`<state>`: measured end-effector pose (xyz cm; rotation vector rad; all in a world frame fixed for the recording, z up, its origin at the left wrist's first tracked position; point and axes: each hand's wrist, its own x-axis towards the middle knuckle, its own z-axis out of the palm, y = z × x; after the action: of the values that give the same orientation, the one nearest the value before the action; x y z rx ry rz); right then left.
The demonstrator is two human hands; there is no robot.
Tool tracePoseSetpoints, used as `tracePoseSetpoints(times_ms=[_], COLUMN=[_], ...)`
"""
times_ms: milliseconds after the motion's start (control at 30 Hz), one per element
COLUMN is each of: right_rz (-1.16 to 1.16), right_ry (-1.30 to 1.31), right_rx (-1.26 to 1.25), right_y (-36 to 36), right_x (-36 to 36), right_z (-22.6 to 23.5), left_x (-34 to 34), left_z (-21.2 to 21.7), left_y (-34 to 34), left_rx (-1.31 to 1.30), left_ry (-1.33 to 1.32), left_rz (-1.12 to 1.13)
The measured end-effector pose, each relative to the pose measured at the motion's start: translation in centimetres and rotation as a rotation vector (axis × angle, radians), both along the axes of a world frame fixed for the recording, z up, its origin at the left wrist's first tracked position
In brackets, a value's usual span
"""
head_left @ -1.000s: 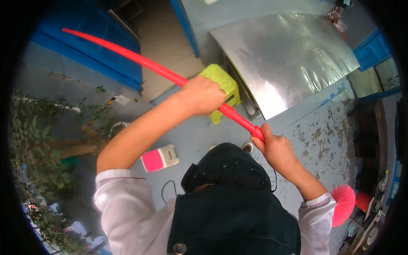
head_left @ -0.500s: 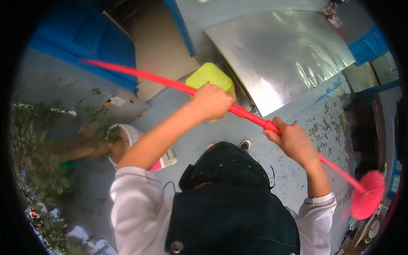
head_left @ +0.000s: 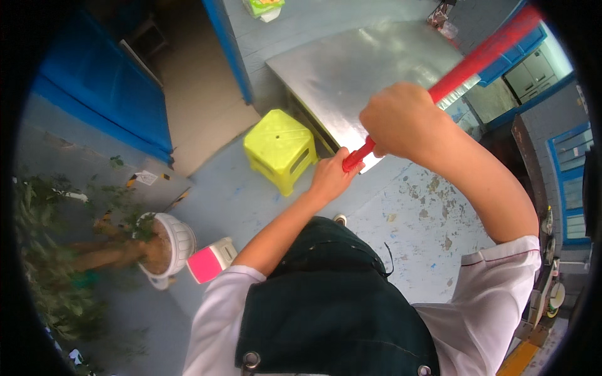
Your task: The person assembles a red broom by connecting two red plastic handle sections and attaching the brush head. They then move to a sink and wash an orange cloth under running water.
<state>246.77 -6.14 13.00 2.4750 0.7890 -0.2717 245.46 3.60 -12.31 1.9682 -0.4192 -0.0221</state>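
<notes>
A long-handled duster with a red pole [head_left: 480, 59] slants from the middle of the view up to the upper right edge. Its fluffy head lies out of sight. My left hand [head_left: 334, 178] is closed round the pole near its low end. Just above it, my right hand [head_left: 401, 120] wraps the thicker part of the pole in a fist. Both hands are in front of my dark apron [head_left: 335, 301], over the near corner of a shiny metal-topped table [head_left: 370, 59].
A yellow-green plastic stool [head_left: 279, 138] stands left of the table. Farther left are a potted plant in a white pot [head_left: 182, 244] and a pink-and-white box [head_left: 210, 262] on the floor. A blue door [head_left: 106, 81] is beside a doorway. Shelving with clutter [head_left: 542, 301] lines the right.
The duster has swung from slanting down rightward to pointing up rightward, and its pink-red head has left the view. My right hand has risen; my left has shifted right and down, bringing them closer.
</notes>
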Motion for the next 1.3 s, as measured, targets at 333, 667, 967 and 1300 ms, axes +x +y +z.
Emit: tracePoseSetpoints(times_ms=[333,667,967,1300], right_rz=[-0.082,0.149,0.115,0.162], right_ry=[-0.017,-0.075,-0.099,-0.136], right_rx=[-0.167,-0.311,-0.234,-0.246], right_y=[5.5,8.1,8.9,7.8], right_x=[-0.2,-1.6,-1.6,-1.1], right_z=[6.7,4.3,4.6,2.7], left_x=[0.1,0.0,0.1,-0.3], left_z=[4.1,2.9,3.2,3.5], left_y=[2.4,3.4,3.8,4.0], left_rx=[-0.287,-0.509,-0.550,-0.504], left_ry=[0.023,-0.040,-0.093,-0.209], left_rz=[-0.068,-0.301,-0.270,-0.244])
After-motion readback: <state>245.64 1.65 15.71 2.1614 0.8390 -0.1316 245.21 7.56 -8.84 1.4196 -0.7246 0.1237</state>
